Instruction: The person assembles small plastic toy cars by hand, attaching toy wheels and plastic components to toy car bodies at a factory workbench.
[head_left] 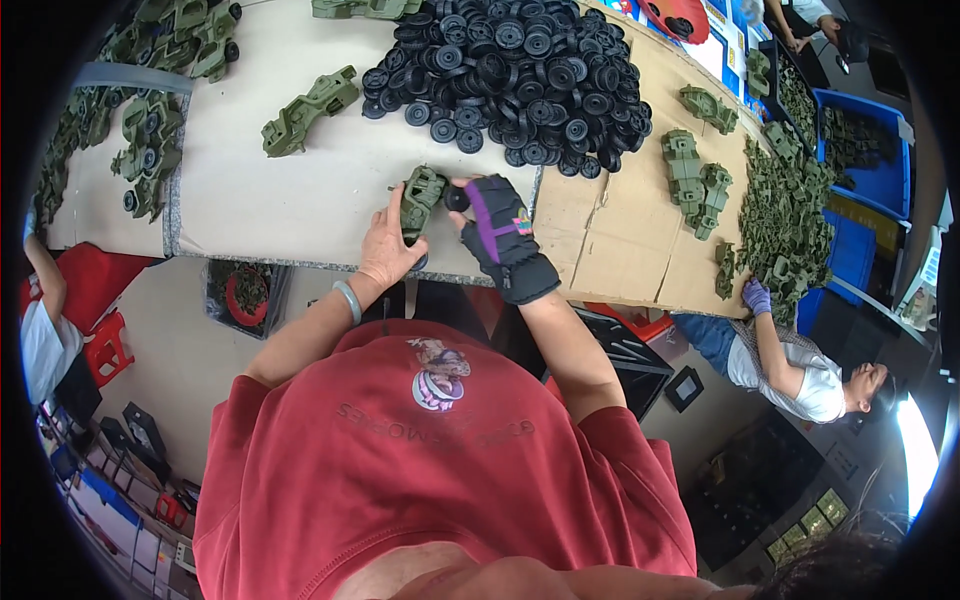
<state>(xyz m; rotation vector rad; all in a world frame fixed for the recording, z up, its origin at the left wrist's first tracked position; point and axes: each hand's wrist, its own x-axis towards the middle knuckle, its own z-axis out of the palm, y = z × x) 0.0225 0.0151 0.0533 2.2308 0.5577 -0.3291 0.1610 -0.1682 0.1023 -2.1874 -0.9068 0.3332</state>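
My bare left hand [384,248] is closed around an olive-green toy jeep [424,196], held upright near the table's front edge. In my right hand [502,236], which wears a black and purple glove, a black wheel [456,199] is pinched between thumb and fingers against the jeep's right side. Part of another black wheel [419,263] shows below my left hand. Beyond my hands lies a second green jeep body [310,110]. A large heap of black wheels [510,80] spreads across the far middle, with loose ones at its near edge.
Green vehicles with wheels [150,150] stand at the left. On the cardboard [610,240] at right are several green bodies [684,170] and a heap of small green parts [790,220], touched by a co-worker's purple-gloved hand [757,297]. A blue bin [885,180] stands beyond.
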